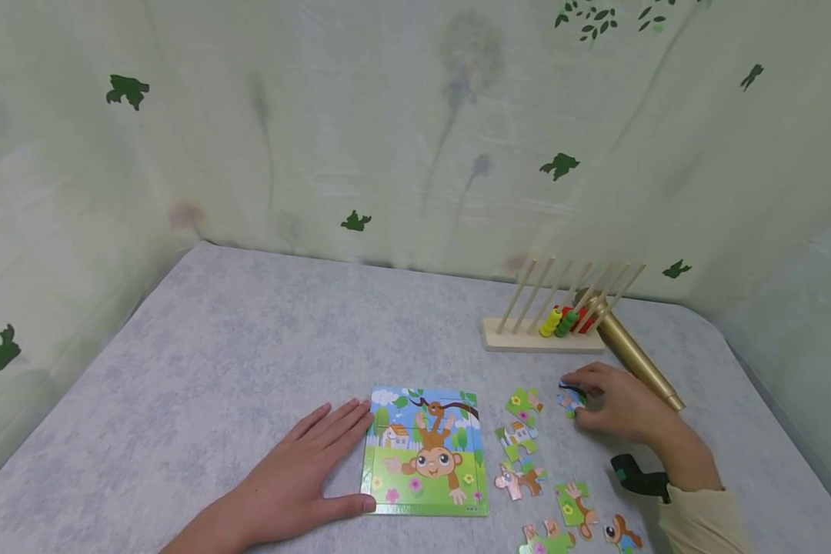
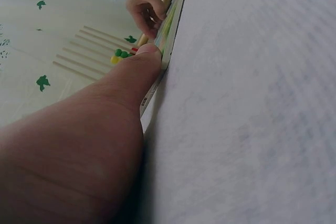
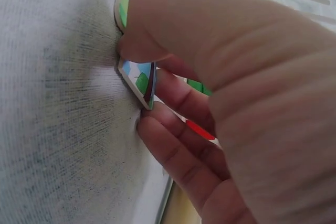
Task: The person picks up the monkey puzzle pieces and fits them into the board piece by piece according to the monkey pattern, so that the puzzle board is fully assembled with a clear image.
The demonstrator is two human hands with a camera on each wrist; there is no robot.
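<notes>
Left hand, outstretched, is touching the picture board's nine-o'clock edge; right hand, toward two, is pinching a puzzle piece; grey surface is stretching toward curtain at twelve

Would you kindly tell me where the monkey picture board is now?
In the head view, the monkey picture board lies low, near the centre, between the left hand at its left edge and loose puzzle pieces on its right.
</notes>
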